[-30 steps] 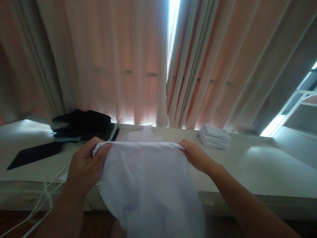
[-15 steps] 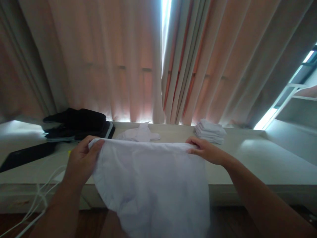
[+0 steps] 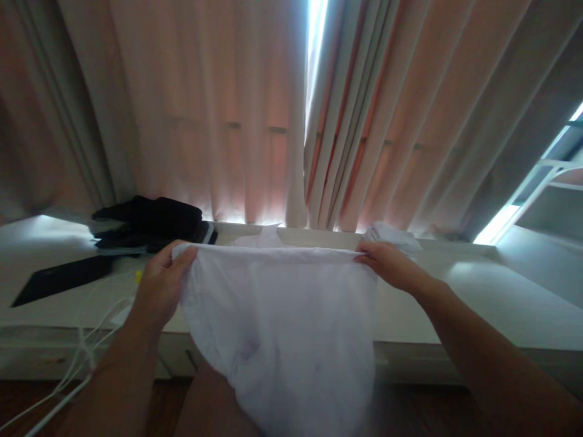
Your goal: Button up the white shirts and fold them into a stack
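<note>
A white cloth hangs stretched between my two hands, its top edge nearly straight and its lower part loose. I cannot tell what kind of garment or linen it is. My left hand pinches its upper left corner, thumb on the near side. At the upper right corner, my right hand grips the same edge between thumb and fingers. The cloth's bottom runs out of view. Behind it, a crumpled white cloth lies on the white counter, partly hidden.
Folded dark clothes are stacked at the back left, near a flat black object. A folded white stack sits behind my right hand. White cables hang at the left. Curtains line the back.
Both hands have risen slightly, still holding the cloth's top edge, which now covers more of the crumpled cloth behind. The hanging lower part has swung and narrowed. My view has shifted a little left.
</note>
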`<act>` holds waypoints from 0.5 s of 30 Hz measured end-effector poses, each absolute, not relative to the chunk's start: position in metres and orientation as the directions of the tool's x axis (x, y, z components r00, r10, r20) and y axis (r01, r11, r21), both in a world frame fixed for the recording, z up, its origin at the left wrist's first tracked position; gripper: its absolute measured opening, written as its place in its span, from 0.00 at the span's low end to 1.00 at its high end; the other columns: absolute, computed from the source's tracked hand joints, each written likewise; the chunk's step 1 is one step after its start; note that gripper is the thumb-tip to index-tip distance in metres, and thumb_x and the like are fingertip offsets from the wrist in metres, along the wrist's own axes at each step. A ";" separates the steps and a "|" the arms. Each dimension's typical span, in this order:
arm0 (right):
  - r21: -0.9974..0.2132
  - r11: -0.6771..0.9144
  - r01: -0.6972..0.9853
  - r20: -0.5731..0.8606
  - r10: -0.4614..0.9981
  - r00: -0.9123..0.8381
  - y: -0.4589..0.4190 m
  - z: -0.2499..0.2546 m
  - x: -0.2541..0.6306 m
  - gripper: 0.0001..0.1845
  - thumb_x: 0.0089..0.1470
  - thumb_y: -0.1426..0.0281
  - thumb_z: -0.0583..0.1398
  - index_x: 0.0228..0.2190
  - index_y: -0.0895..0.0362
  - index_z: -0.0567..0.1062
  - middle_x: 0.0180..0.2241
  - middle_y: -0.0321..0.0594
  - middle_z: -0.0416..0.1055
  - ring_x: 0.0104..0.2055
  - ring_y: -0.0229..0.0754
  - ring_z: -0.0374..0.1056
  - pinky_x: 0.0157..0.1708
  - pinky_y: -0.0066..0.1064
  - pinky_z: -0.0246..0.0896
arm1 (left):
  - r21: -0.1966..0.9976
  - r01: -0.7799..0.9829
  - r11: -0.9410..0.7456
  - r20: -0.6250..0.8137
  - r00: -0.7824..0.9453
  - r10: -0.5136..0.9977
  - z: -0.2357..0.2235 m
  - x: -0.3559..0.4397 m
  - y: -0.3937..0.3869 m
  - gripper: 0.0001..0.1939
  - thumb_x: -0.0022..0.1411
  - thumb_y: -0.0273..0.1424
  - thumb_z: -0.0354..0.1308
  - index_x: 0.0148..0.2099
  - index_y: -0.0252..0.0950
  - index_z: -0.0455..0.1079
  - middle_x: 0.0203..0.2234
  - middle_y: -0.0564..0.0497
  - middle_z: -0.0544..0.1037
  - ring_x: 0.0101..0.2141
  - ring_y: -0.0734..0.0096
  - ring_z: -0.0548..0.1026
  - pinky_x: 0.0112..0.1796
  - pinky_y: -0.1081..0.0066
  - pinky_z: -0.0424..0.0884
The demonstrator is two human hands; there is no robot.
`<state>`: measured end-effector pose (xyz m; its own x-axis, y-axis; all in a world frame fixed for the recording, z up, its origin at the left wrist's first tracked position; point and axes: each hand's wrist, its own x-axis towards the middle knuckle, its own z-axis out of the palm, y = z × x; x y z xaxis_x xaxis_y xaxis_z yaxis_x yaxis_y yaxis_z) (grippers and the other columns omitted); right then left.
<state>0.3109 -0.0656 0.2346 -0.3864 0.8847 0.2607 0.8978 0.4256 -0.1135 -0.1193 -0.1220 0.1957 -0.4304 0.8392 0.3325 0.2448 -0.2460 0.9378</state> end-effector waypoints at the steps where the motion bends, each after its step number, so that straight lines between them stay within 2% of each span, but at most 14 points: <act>1: -0.125 0.413 0.902 0.249 0.893 -0.374 -0.063 0.230 0.313 0.12 0.62 0.65 0.54 0.29 0.55 0.72 0.30 0.42 0.74 0.33 0.46 0.69 0.33 0.34 0.54 | 0.940 0.238 -0.244 0.327 -0.424 0.845 0.193 -0.121 -0.120 0.12 0.57 0.41 0.60 0.35 0.37 0.69 0.21 0.58 0.68 0.23 0.75 0.65 0.24 0.78 0.62; 4: -0.201 0.387 0.900 0.269 0.905 -0.330 -0.054 0.216 0.318 0.11 0.62 0.64 0.53 0.32 0.55 0.72 0.31 0.42 0.74 0.32 0.45 0.68 0.32 0.33 0.54 | 0.925 0.300 -0.232 0.346 -0.416 0.841 0.182 -0.123 -0.111 0.13 0.56 0.42 0.60 0.33 0.37 0.71 0.21 0.56 0.69 0.24 0.73 0.66 0.24 0.76 0.63; 7: -0.335 0.363 0.869 0.277 0.920 -0.278 -0.047 0.202 0.321 0.12 0.59 0.64 0.54 0.30 0.57 0.73 0.30 0.41 0.73 0.32 0.44 0.67 0.31 0.33 0.55 | 0.923 0.332 -0.195 0.339 -0.456 0.823 0.167 -0.122 -0.097 0.13 0.56 0.42 0.59 0.34 0.37 0.73 0.22 0.53 0.71 0.24 0.70 0.67 0.24 0.73 0.63; 11: -0.514 0.284 0.810 0.305 0.942 -0.136 -0.037 0.181 0.322 0.15 0.58 0.62 0.54 0.29 0.58 0.75 0.26 0.40 0.72 0.30 0.44 0.66 0.30 0.33 0.56 | 0.864 0.476 -0.166 0.413 -0.480 0.774 0.148 -0.118 -0.073 0.13 0.56 0.42 0.60 0.35 0.36 0.76 0.28 0.51 0.73 0.30 0.66 0.71 0.31 0.70 0.67; 13: -0.554 0.267 0.788 0.360 0.931 -0.063 -0.032 0.170 0.319 0.15 0.57 0.62 0.54 0.31 0.58 0.76 0.28 0.40 0.73 0.33 0.45 0.67 0.33 0.33 0.58 | 0.804 0.576 -0.145 0.489 -0.504 0.712 0.140 -0.115 -0.061 0.14 0.56 0.42 0.60 0.33 0.36 0.76 0.29 0.52 0.70 0.32 0.67 0.70 0.36 0.69 0.67; 15: -0.531 0.262 0.806 0.449 0.894 0.005 -0.028 0.161 0.316 0.14 0.56 0.62 0.55 0.32 0.58 0.77 0.34 0.44 0.73 0.38 0.47 0.68 0.39 0.36 0.60 | 0.774 0.621 -0.125 0.522 -0.513 0.681 0.133 -0.111 -0.051 0.15 0.57 0.43 0.59 0.33 0.36 0.77 0.28 0.53 0.67 0.30 0.69 0.68 0.36 0.69 0.66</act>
